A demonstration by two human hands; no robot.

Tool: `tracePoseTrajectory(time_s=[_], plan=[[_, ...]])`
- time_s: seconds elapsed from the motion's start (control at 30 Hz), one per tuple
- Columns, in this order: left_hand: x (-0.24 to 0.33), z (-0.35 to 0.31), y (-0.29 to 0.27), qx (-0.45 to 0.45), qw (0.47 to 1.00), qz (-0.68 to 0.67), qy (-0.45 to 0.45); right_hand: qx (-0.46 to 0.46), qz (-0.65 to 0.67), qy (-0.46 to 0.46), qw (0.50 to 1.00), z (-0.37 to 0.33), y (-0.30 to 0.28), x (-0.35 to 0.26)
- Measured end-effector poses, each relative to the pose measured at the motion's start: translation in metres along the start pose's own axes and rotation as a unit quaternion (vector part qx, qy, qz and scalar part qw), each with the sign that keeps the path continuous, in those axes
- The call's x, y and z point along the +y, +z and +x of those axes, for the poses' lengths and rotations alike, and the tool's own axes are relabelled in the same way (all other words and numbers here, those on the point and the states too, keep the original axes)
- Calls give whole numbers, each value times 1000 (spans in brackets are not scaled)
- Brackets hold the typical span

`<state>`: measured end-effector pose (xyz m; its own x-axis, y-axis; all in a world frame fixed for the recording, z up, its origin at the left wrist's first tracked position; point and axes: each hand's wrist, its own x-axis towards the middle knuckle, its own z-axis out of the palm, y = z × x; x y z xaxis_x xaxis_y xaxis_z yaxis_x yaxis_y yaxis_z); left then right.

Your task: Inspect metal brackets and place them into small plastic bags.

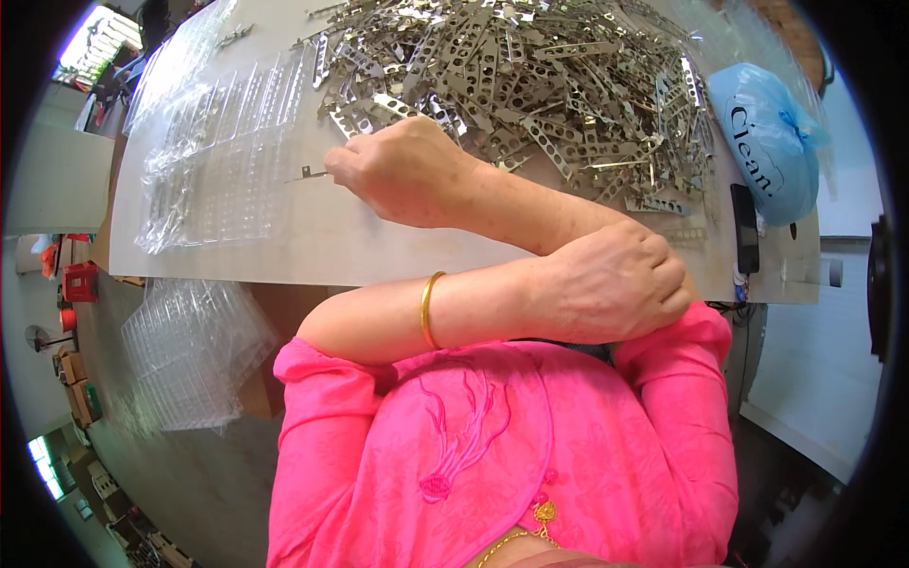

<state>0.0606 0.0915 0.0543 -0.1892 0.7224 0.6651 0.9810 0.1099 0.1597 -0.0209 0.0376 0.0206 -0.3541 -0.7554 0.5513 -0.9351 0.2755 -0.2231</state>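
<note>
Metal strip [309,173] seems light, stiff, best held endwise: our right fingers [345,161] pinch it; left fingers [667,273], we cannot tell.

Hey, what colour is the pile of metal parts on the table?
The pile is shiny silver-grey; it shows best in the head view.

Right hand [402,172] holds metal strip [308,174] (left hand [615,282] across forearm [535,210]).
</note>
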Motion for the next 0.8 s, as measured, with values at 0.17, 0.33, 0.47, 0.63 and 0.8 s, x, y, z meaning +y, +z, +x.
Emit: tracePoseTrajectory(time_s=[0.17, 0.33, 0.47, 0.63, 0.8], plan=[[1, 6, 4, -3, 1000, 21, 8, -16, 5, 5, 1000, -1, 3, -1], [0, 8, 5, 6, 1000, 27, -11, -21, 29, 3, 999, -2, -7, -5], [0, -10, -11, 3, 998, 7, 60, -20, 44, 61, 997, -16, -26, 18], [-33, -31, -70, 82, 992, 61, -76, 97, 158, 226, 956, -50, -77, 51], [-135, -65, -93, 223, 899, 170, -336, 157, 338, 397, 839, -97, -124, 46]])
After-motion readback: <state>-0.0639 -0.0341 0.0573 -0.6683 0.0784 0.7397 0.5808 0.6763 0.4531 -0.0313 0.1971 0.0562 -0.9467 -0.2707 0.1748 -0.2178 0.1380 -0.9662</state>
